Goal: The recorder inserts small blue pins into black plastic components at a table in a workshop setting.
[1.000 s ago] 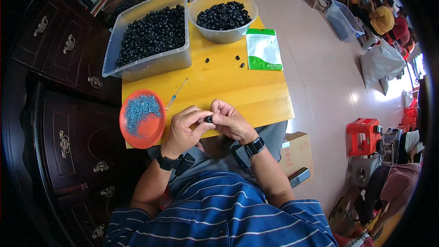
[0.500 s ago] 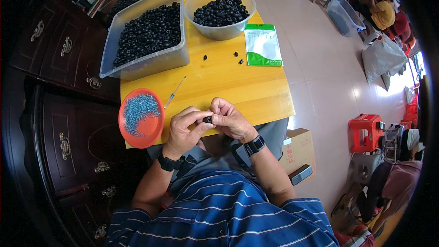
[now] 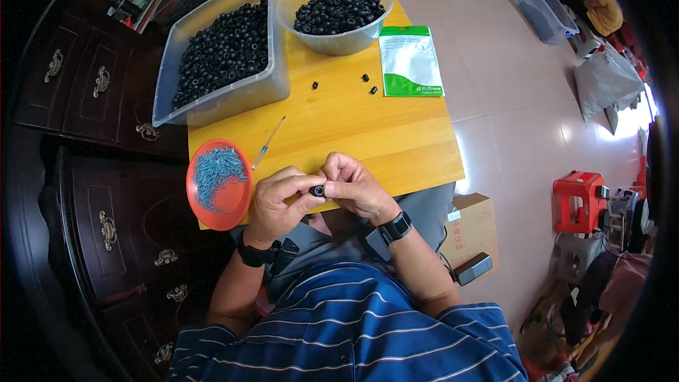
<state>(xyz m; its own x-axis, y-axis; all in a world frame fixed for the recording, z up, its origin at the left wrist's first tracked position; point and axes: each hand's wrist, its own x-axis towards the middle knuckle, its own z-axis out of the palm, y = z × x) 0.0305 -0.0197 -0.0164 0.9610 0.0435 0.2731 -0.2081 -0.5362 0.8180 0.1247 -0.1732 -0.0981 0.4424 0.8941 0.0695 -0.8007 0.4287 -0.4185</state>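
Note:
In front of my lap, my left hand (image 3: 277,201) pinches a small black plastic cap (image 3: 317,190) between thumb and fingertips, its round hollow end showing. My right hand (image 3: 359,189) meets it from the other side, thumb tip at the cap's edge and fingers curled in; anything inside that pinch is hidden. Beyond my left hand, a thin screwdriver (image 3: 269,143) with a clear handle lies on the yellow table (image 3: 339,126). Beside it an orange-red plate (image 3: 240,206) holds a heap of small silvery-blue screws (image 3: 214,173).
A clear bin (image 3: 233,92) and a round tub (image 3: 339,44), both full of black caps, stand at the back. Several loose caps (image 3: 365,78) lie near a green-and-white packet (image 3: 411,64). Dark drawers (image 3: 78,219) flank the left; a carton (image 3: 474,226) and red stool (image 3: 578,201) are right.
The cap has turned so its hollow end faces up toward me more, and both hands have dropped slightly. The whole view has shifted a little; the table things lie as before.

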